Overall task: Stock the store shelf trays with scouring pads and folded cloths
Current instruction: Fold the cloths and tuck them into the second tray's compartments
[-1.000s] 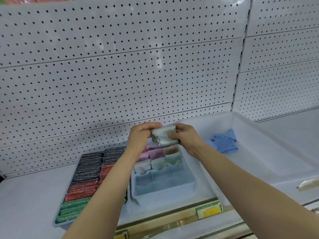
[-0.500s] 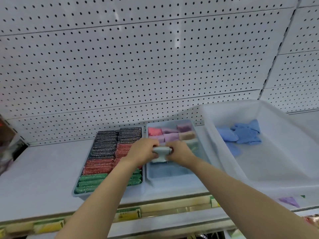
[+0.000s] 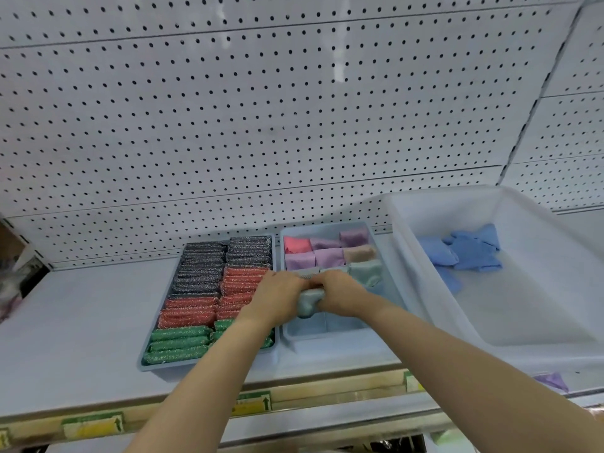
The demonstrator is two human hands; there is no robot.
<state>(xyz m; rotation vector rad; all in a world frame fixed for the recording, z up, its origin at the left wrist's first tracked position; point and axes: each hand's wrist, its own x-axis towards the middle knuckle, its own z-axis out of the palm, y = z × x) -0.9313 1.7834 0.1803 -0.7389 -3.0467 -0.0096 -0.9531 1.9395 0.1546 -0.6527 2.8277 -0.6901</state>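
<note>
Two containers and one large bin sit on the white shelf (image 3: 75, 322) in front of the pegboard back panel (image 3: 261, 125). The largest item, the translucent white bin (image 3: 539, 322), stands at the right and holds loose blue cloths (image 3: 464, 250) at its far end, probably the supply stock. The scouring pad tray (image 3: 148, 361), at the left, is packed in two columns: grey pads (image 3: 202, 266) far, red pads (image 3: 189, 308) in the middle, green pads (image 3: 178, 343) near; it looks full. Between tray and bin, the divided cloth tray (image 3: 327, 336) has its far two rows filled with pink, lilac and beige folded cloths, one light green cloth at the right of the third row, and near compartments showing bare. The left hand (image 3: 277, 297) and right hand (image 3: 343, 294) meet over the middle of this tray, fingers curled around a folded grey-green cloth (image 3: 307, 304), each gripping one end. The two-handed grip probably keeps the fold compressed so that the cloth fits a narrow compartment. Which compartment it is entering cannot be told; the hands hide it.
</note>
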